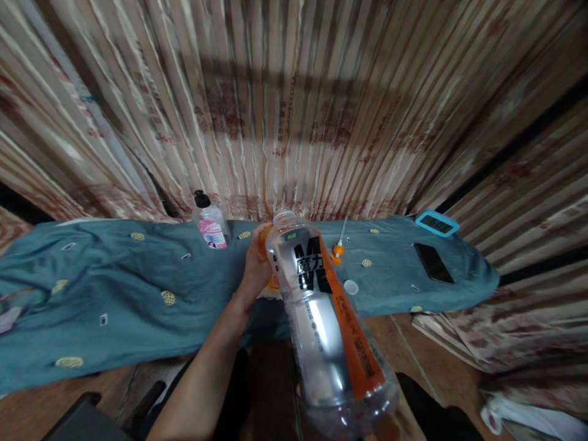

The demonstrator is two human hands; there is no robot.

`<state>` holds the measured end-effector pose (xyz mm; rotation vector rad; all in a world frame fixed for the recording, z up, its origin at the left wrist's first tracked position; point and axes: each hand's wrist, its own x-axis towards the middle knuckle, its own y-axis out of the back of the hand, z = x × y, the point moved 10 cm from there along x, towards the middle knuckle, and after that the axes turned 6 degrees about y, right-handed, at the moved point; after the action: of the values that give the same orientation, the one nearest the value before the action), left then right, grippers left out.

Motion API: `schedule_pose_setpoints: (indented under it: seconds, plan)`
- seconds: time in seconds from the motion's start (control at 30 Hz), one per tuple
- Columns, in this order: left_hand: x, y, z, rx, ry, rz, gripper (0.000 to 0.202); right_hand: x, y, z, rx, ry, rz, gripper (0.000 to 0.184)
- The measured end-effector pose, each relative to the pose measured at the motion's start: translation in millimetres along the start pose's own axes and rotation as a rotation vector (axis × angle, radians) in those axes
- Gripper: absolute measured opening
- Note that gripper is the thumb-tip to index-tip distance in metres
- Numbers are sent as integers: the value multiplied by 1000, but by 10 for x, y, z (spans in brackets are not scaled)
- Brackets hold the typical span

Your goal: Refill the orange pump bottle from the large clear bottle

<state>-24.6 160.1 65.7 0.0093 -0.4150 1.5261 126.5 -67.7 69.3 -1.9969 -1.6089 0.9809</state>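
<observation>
A large clear plastic drink bottle (312, 324) with a silver, black and orange label fills the middle of the view. It is tilted, its uncapped mouth pointing away from me and its base near me. My right hand (388, 427) holds it near the base, mostly hidden behind it. Behind its neck, my left hand (258, 262) is closed around an orange bottle (274, 282), of which only small parts show. The two bottle tops are close together; whether they touch is hidden. On the cloth to the right lie an orange pump head (337, 251) with a tube and a white cap (351, 287).
A clear bottle with a black top and pink label (212, 226) stands at the back left. A blue digital clock (437, 223) and a black phone (433, 263) lie at the right end of the green cloth (133, 294). Patterned curtains (285, 110) hang behind.
</observation>
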Motion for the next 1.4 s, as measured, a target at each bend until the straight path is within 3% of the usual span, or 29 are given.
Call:
schedule_pose_setpoints:
  seconds: [0.2,0.33,0.43,0.5,0.63,0.73,0.87,1.0,1.13,1.2,1.33,1.4]
  plan:
    - [-7,23,69,-7,-32,54,67,-31,42,-27,35,54,18,44]
    - [-17,31,83,-17,-16,66,68,-191,-143,-115,-171,143,-187,101]
    - [-20,32,83,-23,-8,69,69,-221,-172,-103,-230,132,-236,115]
    - [-19,32,92,-26,-12,71,67,-165,-140,-59,-183,76,-209,105]
    - [-14,16,93,-32,-5,56,64,-46,-4,26,-106,-30,-49,65]
    - [-13,12,78,-26,9,57,65,-45,33,21,-84,-17,-6,62]
    - [-16,17,104,-19,-10,64,62,-80,-58,-89,-76,127,-136,85]
    - [-15,8,127,0,-13,45,61,-47,47,-31,-47,54,-27,42]
    - [-21,15,136,3,-20,50,64,-42,11,14,-45,-26,7,38]
    - [-24,1,141,4,-28,40,64,-75,-52,-6,-72,-11,-36,55]
    - [-24,-6,153,17,-40,32,65,-197,-230,-165,-220,174,-218,106]
    - [-23,2,159,24,-38,35,64,-209,-248,-151,-230,161,-241,112]
